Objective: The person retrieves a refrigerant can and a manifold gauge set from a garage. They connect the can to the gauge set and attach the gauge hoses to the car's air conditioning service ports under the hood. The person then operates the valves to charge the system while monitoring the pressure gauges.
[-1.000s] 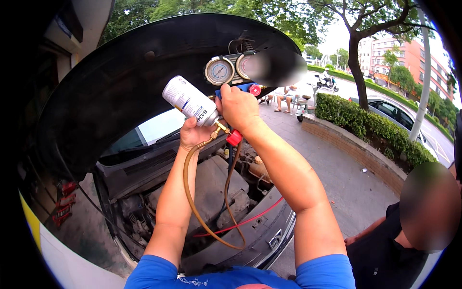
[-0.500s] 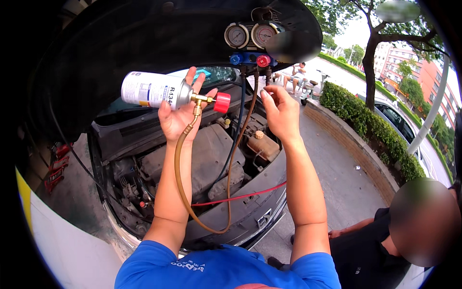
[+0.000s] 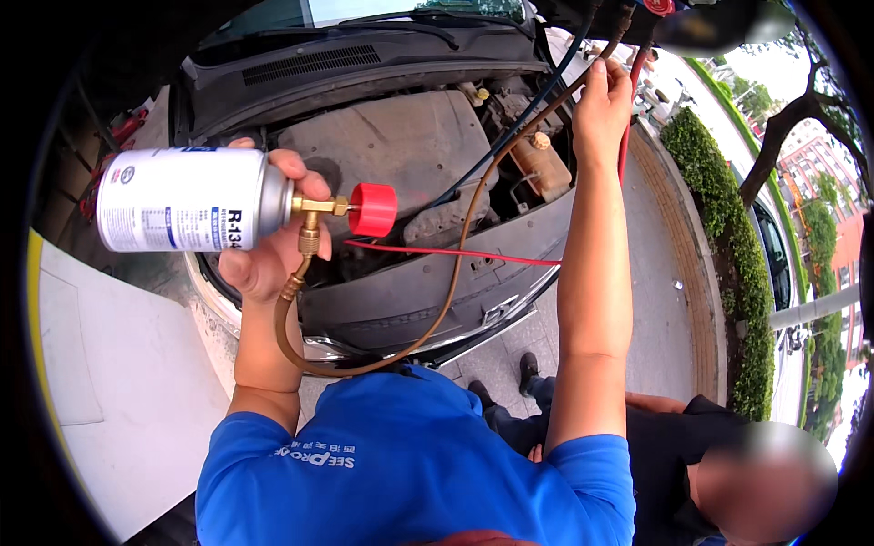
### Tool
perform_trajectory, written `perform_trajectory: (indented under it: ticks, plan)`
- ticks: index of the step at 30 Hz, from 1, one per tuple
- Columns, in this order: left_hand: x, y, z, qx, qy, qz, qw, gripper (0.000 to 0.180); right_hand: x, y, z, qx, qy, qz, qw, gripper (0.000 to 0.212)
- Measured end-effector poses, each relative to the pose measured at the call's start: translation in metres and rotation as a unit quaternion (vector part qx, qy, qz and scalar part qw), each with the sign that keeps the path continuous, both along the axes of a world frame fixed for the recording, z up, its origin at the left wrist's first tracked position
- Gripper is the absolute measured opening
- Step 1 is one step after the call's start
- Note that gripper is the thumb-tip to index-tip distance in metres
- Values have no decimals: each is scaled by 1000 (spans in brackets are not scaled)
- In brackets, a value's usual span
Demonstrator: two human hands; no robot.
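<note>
The refrigerant can (image 3: 187, 202) lies sideways, left of the dusty engine cover (image 3: 387, 136), with its brass tap valve (image 3: 314, 207) and red knob (image 3: 373, 209) pointing toward that cover. The left hand (image 3: 270, 264) cradles the can's valve end, fingers curled around it. The right hand (image 3: 603, 105), up and right of the cover, has thumb and fingertips close together at the brown hose (image 3: 463, 238); whether they pinch it, I cannot tell. The step in hand looks like sorting the can's hose; the next move seems to call for slack and a steady valve.
</note>
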State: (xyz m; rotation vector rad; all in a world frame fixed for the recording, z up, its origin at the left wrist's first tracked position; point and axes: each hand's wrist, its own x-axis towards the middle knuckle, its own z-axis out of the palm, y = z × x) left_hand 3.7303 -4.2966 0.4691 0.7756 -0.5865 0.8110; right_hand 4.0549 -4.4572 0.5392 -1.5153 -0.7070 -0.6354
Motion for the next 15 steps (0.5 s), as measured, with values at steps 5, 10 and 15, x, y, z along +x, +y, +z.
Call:
perform_trajectory:
  ticks: [5, 10, 15]
  plan:
    - [-71, -1, -51, -15, 106, 52, 993, 91, 7, 26, -4, 70, -10, 52, 996, 25]
    - [-66, -14, -76, -96, 142, 9, 985, 85, 7, 32, -5, 71, 24, 81, 994, 19]
    - [-25, -12, -72, -221, 213, -11, 952, 45, 2, 29, 6, 32, 76, 120, 989, 19]
